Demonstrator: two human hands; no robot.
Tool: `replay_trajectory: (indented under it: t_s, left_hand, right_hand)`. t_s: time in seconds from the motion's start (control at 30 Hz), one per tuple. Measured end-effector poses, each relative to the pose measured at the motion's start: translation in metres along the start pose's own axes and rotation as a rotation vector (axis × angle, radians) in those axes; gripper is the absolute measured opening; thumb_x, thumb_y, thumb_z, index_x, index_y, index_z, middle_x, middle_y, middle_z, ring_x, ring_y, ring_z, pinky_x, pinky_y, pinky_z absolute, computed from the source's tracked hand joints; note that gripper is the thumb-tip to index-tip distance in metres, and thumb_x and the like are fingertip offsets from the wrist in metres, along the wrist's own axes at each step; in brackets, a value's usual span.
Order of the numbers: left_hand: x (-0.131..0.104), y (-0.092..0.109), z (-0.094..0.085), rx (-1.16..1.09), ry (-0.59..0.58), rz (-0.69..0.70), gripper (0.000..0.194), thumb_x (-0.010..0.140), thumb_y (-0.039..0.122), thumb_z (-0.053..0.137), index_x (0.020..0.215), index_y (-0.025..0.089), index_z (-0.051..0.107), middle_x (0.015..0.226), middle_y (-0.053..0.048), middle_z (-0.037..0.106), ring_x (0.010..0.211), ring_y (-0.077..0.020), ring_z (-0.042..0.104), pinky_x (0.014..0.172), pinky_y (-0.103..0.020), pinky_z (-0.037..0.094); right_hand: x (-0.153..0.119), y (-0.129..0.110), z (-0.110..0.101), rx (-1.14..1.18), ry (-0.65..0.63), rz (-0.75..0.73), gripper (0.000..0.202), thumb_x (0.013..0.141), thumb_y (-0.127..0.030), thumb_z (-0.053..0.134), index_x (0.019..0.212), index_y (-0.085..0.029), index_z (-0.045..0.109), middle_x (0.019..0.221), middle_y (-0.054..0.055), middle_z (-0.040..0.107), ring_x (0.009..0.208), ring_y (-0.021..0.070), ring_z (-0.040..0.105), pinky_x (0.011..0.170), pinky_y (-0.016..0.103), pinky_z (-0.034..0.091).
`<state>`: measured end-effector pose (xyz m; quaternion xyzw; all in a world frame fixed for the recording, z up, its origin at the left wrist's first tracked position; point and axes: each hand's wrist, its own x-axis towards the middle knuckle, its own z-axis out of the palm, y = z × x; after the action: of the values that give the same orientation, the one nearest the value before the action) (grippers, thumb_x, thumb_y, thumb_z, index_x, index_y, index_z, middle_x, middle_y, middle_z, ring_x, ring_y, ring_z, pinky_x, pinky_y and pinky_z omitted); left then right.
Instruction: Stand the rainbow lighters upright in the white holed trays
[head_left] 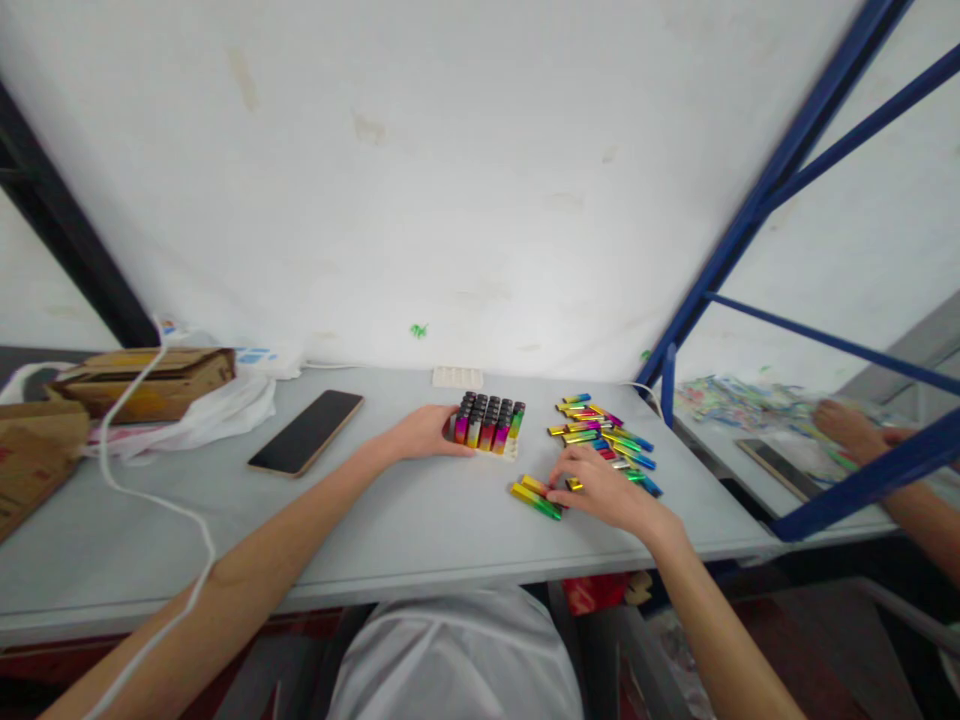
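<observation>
left hand [431, 434]: gripping black-topped tubes [487, 432] | right hand [589, 485]: at gold-green tube [535, 502], grip unclear

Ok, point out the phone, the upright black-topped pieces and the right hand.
Phone [306, 433], head view: middle of its dark screen.
Upright black-topped pieces [489, 422], head view: middle of the packed block.
Right hand [595, 485], head view: back of the hand.

Loose tubes [535, 501]: glossy, metallic-looking sheen. Upright tubes [486, 436]: similar gloss; tops [486, 410] dark, plastic-looking. Worktop [420, 520]: smooth, low sheen. Phone [307, 432]: glossy, glass-like face. Box [154, 385]: matt cardboard. Bag [232, 412]: thin, crinkled plastic. Wall [480, 200]: matt, patchy. Frame [742, 230]: painted metal.
</observation>
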<state>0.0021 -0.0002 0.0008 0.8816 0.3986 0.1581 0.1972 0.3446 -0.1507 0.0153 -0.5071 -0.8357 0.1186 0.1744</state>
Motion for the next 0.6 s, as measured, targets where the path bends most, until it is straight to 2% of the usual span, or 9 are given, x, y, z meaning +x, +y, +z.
replay_trajectory:
  t_s: [0.13, 0.2, 0.33, 0.47, 0.6]
  left_hand:
    - [-0.001, 0.002, -0.001, 0.024, -0.010, -0.008, 0.072, 0.074, 0.081, 0.078, 0.113, 0.022, 0.072, 0.093, -0.006, 0.080, 0.082, -0.0301, 0.072, 0.069, -0.033, 0.045]
    - [-0.002, 0.001, -0.002, 0.017, -0.017, -0.004, 0.072, 0.075, 0.081, 0.077, 0.115, 0.022, 0.071, 0.092, -0.006, 0.079, 0.081, -0.0299, 0.072, 0.069, -0.033, 0.044]
    - [-0.001, -0.001, -0.001, -0.004, -0.026, 0.003, 0.071, 0.075, 0.079, 0.078, 0.116, 0.021, 0.071, 0.099, -0.007, 0.081, 0.087, -0.0315, 0.074, 0.072, -0.034, 0.047]
    - [-0.001, -0.002, 0.000, 0.001, -0.026, -0.008, 0.068, 0.075, 0.078, 0.080, 0.112, 0.021, 0.070, 0.101, -0.009, 0.082, 0.089, -0.0316, 0.074, 0.073, -0.034, 0.048]
    - [-0.002, -0.001, -0.001, -0.014, -0.025, -0.005, 0.067, 0.075, 0.077, 0.080, 0.112, 0.022, 0.070, 0.098, -0.007, 0.081, 0.086, -0.0299, 0.073, 0.073, -0.034, 0.048]
  right_hand:
    - [0.002, -0.002, 0.012, -0.043, 0.075, 0.023, 0.006, 0.101, -0.030, 0.075, 0.100, -0.025, 0.079, 0.110, 0.012, 0.076, 0.113, 0.0326, 0.069, 0.100, 0.044, 0.054]
    - [0.009, -0.002, 0.014, 0.021, 0.104, 0.035, 0.008, 0.103, -0.031, 0.071, 0.102, -0.026, 0.077, 0.105, 0.010, 0.078, 0.103, 0.0308, 0.071, 0.092, 0.042, 0.054]
    - [0.029, -0.001, 0.012, 0.275, 0.215, 0.077, 0.023, 0.104, -0.047, 0.068, 0.104, -0.025, 0.077, 0.091, 0.006, 0.078, 0.078, 0.0254, 0.068, 0.074, 0.037, 0.051]
    - [0.051, 0.000, 0.011, 0.607, 0.399, 0.139, 0.042, 0.094, -0.065, 0.076, 0.096, -0.023, 0.077, 0.088, 0.006, 0.076, 0.077, 0.0239, 0.065, 0.068, 0.035, 0.050]
    - [0.076, -0.005, 0.017, 0.983, 0.508, 0.217, 0.057, 0.085, -0.080, 0.078, 0.088, -0.023, 0.069, 0.087, 0.005, 0.071, 0.079, 0.0221, 0.064, 0.068, 0.033, 0.054]
